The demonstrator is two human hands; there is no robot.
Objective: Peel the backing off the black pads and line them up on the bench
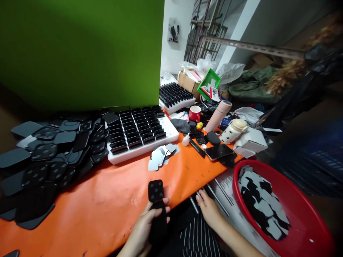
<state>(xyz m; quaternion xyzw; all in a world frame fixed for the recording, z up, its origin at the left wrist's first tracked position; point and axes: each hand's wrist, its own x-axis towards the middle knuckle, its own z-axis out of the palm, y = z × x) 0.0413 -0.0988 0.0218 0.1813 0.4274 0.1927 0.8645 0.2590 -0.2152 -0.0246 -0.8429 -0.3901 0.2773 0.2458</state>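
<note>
My left hand (147, 225) is closed around a dark handheld piece (155, 191) with a square, dotted top, held above the orange table's front edge. My right hand (208, 207) is lower right, beside thin metal rods (218, 200) below the table edge; its fingers are partly bent and I cannot make out anything in them. A white foam tray (142, 151) with rows of upright black pieces (138, 130) stands behind my left hand. Small pale grey plates (158, 157) lie in a loose pile in front of it.
Dark square pieces (64, 137) are heaped on the left of the orange table (107, 200). A phone (219, 152), small bottle (185, 139), red mug (194, 113), pink flask (218, 116) and cream tumbler (233, 131) stand or lie right. A red basin (302, 214) holds plates.
</note>
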